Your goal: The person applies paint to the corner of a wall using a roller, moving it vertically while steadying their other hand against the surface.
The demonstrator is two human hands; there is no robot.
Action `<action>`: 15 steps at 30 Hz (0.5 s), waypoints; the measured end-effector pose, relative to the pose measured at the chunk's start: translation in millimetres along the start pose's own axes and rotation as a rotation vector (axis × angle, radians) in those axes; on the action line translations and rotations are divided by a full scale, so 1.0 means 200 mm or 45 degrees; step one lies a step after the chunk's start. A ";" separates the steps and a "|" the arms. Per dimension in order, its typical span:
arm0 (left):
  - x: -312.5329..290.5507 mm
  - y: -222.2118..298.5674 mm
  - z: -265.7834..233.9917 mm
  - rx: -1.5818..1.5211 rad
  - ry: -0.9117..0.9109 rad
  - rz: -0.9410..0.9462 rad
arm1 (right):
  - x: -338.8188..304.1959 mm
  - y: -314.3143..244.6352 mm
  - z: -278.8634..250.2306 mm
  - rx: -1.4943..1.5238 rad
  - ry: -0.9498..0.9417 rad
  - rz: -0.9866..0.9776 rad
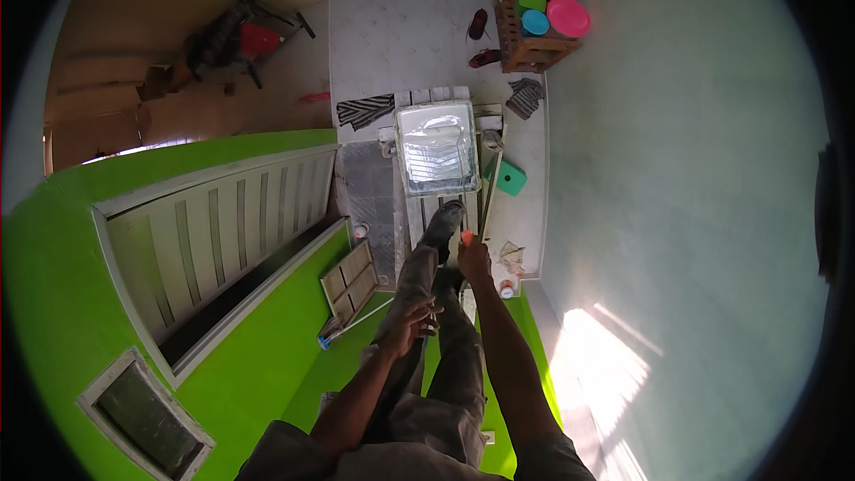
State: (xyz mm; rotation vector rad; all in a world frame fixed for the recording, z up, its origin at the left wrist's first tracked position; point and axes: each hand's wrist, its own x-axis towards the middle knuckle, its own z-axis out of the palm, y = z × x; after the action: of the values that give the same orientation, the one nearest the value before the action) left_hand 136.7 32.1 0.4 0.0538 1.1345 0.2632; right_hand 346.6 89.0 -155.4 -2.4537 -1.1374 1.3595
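My right hand [476, 260] is closed round the orange handle [467, 237] of what looks like a paint roller. A thin rod runs from that handle toward a paint tray [403, 156] in front of my feet. The tray is pale, with ridges and wet white paint [436, 129] in it; the roller's head is hard to make out against the paint. Near my left thigh, my left hand [413, 321] hangs with its fingers loosely apart, and I see nothing in it. My dark left shoe [443, 221] rests on slatted planks [427, 209] just below the tray.
Striped cloths [365, 111] lie left and right of the planks. A green stool-like piece [509, 178] and a long pole [491, 187] are on the right. A wooden rack [534, 58] holds plastic ware. At left, a wooden panel [349, 281] leans by a green wall [267, 338].
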 end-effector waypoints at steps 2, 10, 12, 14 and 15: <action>0.00 -0.01 -0.01 -0.036 -0.003 0.022 | -0.05 -0.01 0.00 -0.037 0.029 0.014; -0.01 -0.01 0.00 -0.033 -0.016 0.000 | -0.09 -0.03 -0.05 -0.075 0.028 0.024; 0.00 -0.02 -0.02 -0.052 -0.022 0.001 | -0.04 -0.03 -0.04 -0.053 -0.002 0.052; -0.01 -0.01 -0.02 -0.076 -0.025 0.005 | -0.05 -0.04 -0.04 -0.034 -0.036 0.074; -0.01 0.00 -0.02 -0.063 -0.007 0.001 | -0.09 -0.04 -0.03 -0.047 -0.036 0.076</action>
State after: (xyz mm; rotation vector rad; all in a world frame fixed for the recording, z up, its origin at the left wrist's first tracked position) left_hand 132.4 31.5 1.5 0.0112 1.1221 0.2921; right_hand 340.3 84.3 -136.8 -2.5215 -1.1135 1.4065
